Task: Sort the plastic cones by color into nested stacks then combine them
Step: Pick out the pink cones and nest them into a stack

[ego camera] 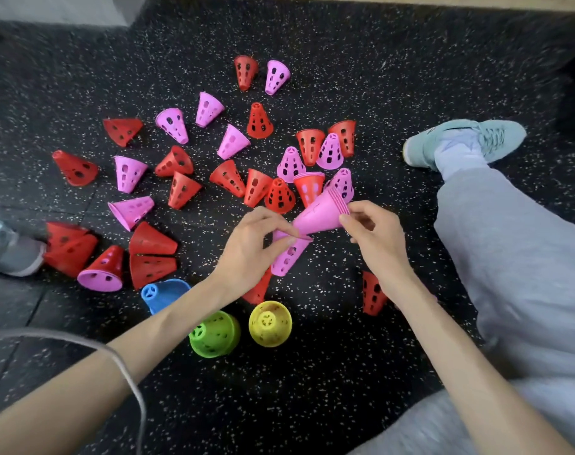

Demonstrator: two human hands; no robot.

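Several loose red cones (182,190) and pink cones (129,172) lie scattered over the dark speckled floor (378,93). My right hand (376,239) grips a nested stack of pink cones (322,213) by its wide rim, held tilted above the floor. My left hand (251,249) pinches a single pink cone (287,257) at the stack's narrow end. Near me sit a blue stack (163,293), a green stack (215,334) and a yellow stack (270,323). One red cone (373,293) lies under my right wrist.
My right leg in grey trousers (515,274) and a teal shoe (463,142) lie at the right. Another shoe (12,251) shows at the left edge. A grey cord (125,372) crosses my left forearm. A pale wall base (345,0) runs along the top.
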